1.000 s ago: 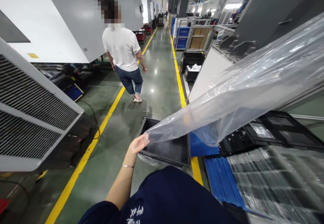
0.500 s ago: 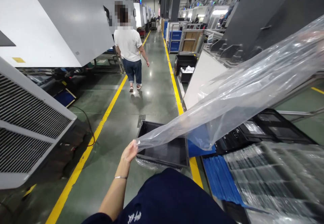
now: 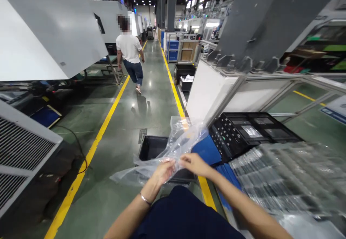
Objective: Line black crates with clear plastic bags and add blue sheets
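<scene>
My left hand and my right hand are close together in front of my body, both closed on a clear plastic bag. The bag is crumpled; one part trails off to the left and another rises beyond my fingers. Beneath it on the floor stands a black crate, partly hidden by the bag and my hands. A blue sheet or panel lies just right of the crate.
To the right are black crates and a wide pile of plastic-wrapped pieces. A grey machine with vents stands left. A person in a white shirt walks in the aisle, bounded by yellow lines.
The bag was stretched long from my left hand to the upper right; now it is gathered between both hands. My right hand has come in to the middle. The walking person is further off.
</scene>
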Tool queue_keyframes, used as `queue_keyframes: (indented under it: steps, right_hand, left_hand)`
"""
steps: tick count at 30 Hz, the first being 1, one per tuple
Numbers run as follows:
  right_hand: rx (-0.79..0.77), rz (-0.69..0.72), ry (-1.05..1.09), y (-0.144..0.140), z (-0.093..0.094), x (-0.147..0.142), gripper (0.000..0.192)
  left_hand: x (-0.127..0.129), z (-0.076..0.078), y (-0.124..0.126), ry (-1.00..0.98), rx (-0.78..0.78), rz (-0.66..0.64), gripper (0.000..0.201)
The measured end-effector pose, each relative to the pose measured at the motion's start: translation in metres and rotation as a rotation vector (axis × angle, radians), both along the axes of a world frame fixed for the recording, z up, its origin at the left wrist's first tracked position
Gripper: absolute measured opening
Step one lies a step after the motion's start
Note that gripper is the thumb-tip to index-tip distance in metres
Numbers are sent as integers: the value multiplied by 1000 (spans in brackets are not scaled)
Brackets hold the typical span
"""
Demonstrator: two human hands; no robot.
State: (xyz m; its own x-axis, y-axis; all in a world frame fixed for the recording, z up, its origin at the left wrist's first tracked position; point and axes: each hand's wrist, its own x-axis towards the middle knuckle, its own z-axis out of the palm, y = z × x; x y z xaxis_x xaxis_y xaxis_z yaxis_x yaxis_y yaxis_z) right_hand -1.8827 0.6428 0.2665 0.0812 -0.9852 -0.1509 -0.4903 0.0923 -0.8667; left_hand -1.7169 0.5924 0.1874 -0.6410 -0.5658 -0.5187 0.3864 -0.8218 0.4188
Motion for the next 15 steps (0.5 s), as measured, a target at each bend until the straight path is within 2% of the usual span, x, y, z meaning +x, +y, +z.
queue_keyframes:
  steps: [2,4,7,10,12,13,15]
  right_hand:
    - [-1,-156,-80,18,-30,25,11]
    - [-40,-328,-122,30,-47,35,16]
    - [-101,-447,-213,42,-55,34,28]
    - [-142,-667,-354,48,-56,24,34]
    - [-112,-894,-583,49,-57,16,37]
    - [-75,-995,-739,50,-59,13,37]
    - [31,-1133,-1062,52,-62,8,34]
  left_hand:
    - [-15,3,13,32,-51,-45,20]
    - [-22,4,21,31,-76,-86,20]
    - [-26,4,24,-84,-71,-123,25]
    - [-28,5,19,-202,-230,-137,29]
    - [-30,10,14,-213,-351,-137,33]
    - [-32,13,12,-193,-358,-148,32]
    - [-35,20,7,-163,-241,-156,26]
